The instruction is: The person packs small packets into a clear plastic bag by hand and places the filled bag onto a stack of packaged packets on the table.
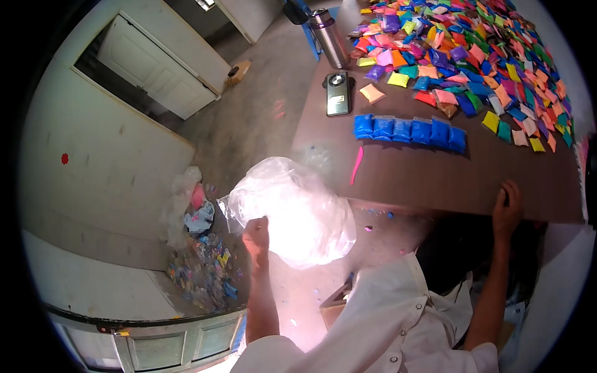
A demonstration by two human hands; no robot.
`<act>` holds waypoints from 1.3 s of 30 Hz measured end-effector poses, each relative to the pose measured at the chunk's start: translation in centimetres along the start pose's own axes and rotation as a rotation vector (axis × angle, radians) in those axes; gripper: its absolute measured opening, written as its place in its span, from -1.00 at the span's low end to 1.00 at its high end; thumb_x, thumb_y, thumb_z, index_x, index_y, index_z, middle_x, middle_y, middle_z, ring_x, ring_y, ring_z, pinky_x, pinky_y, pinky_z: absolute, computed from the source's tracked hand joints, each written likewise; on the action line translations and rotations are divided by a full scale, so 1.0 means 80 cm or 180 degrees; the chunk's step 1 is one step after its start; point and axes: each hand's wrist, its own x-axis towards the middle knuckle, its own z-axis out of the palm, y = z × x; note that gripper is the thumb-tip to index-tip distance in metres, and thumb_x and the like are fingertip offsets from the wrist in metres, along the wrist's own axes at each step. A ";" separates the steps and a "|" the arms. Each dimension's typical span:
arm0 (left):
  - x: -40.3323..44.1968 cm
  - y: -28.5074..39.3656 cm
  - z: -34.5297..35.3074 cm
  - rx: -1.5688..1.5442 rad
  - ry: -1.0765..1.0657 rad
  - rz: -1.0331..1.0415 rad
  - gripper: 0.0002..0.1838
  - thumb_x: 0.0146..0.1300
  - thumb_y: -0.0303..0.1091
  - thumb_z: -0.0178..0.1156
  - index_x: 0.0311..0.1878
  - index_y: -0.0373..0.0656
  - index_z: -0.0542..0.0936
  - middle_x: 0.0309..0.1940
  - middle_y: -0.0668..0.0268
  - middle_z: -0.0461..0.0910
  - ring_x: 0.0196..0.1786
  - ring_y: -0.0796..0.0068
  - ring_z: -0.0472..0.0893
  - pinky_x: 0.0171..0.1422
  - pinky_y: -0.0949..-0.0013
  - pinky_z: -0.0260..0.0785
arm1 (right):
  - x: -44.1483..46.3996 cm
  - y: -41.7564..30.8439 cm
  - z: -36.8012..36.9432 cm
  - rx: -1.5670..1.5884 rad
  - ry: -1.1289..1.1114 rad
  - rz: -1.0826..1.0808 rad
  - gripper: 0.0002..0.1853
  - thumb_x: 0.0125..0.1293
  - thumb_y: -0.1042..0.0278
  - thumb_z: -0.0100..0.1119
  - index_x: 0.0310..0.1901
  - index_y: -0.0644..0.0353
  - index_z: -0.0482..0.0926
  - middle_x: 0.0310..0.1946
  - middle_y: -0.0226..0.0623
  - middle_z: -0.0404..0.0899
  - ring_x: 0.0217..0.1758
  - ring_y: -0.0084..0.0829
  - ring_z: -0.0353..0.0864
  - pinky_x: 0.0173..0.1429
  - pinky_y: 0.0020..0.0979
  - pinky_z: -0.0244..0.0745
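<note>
A large, see-through plastic bag (292, 217), washed out by bright light, hangs beside the table's left front corner. My left hand (256, 235) is closed at the bag's near left side, apparently pinching its film. On the table's front edge rests my right hand (509, 205), fingers loosely bent and apart, with nothing seen in it. Several blue packets (410, 132) lie in a row on the brown table (429, 177). Just in front of their left end is a pink plastic strip (356, 166).
A big heap of colourful packets (448, 56) covers the table's far side. A steel flask (329, 38) and a dark phone-like device (338, 94) stand near its left edge. Plastic scraps (205, 273) litter the floor at left, near a pale wall (106, 186).
</note>
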 end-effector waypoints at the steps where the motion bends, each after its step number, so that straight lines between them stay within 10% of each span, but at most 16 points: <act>1: 0.010 -0.012 -0.011 0.0243 0.0264 0.0364 -0.66 0.43 -0.17 0.40 0.01 -0.28 0.79 -0.26 0.09 0.82 -0.18 0.31 0.78 -0.06 0.22 0.60 | 0.000 -0.003 0.000 0.0015 -0.0004 -0.0014 -0.78 0.58 0.43 0.18 0.09 0.30 0.73 0.22 -0.12 0.73 0.30 -0.09 0.71 0.37 -0.14 0.59; 9: 0.079 -0.065 -0.015 0.0985 0.0956 0.0579 -0.53 0.26 -0.14 0.51 0.10 -0.29 0.77 0.00 -0.02 0.80 -0.08 0.06 0.81 0.08 0.12 0.64 | -0.005 0.015 0.004 0.0056 -0.0036 0.0138 -0.77 0.58 0.42 0.20 0.12 0.31 0.72 0.27 -0.11 0.70 0.33 -0.08 0.69 0.42 -0.15 0.56; 23: 0.082 -0.057 -0.050 0.0791 0.0785 0.0576 -0.80 0.43 -0.28 0.27 -0.11 -0.19 0.74 -0.23 0.09 0.83 -0.15 0.10 0.83 0.01 0.19 0.64 | -0.002 0.021 -0.001 0.0231 -0.0213 0.0529 -0.74 0.64 0.39 0.14 0.18 0.29 0.70 0.31 -0.14 0.67 0.40 -0.15 0.64 0.47 -0.17 0.52; 39: 0.073 0.101 -0.118 -0.2209 0.0680 0.0657 -0.85 0.60 -0.32 0.25 -0.15 -0.14 0.60 -0.35 0.48 0.54 -0.32 0.70 0.44 -0.25 0.52 0.35 | -0.020 -0.190 -0.018 0.1238 -0.0196 -0.0587 -0.79 0.51 0.53 0.20 0.09 0.24 0.71 0.14 -0.09 0.71 0.28 -0.08 0.69 0.44 -0.15 0.53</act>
